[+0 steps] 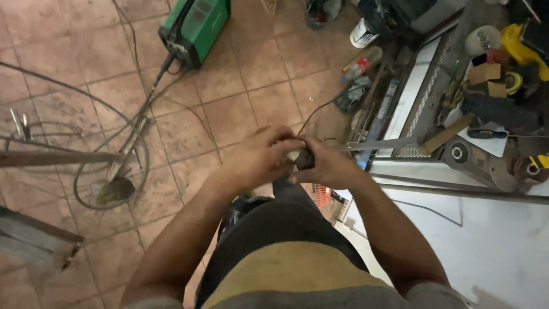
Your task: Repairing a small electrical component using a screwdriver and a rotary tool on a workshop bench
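Here, left hand (pixel 260 157), right hand (pixel 327 166) — gripping small dark cylinder (pixel 303 158), terracotta tiles (pixel 251 68).

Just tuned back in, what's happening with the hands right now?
Both hands are closed together around a small dark cylindrical part, left hand and right hand meeting in front of the body. Nearby, a green machine sits on the tiled floor, with cables trailing from it, and a cluttered bench on the right.

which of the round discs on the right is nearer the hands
The grey disc beside the metal frame: it lies closer to the right hand than the reddish disc at the picture's right edge.
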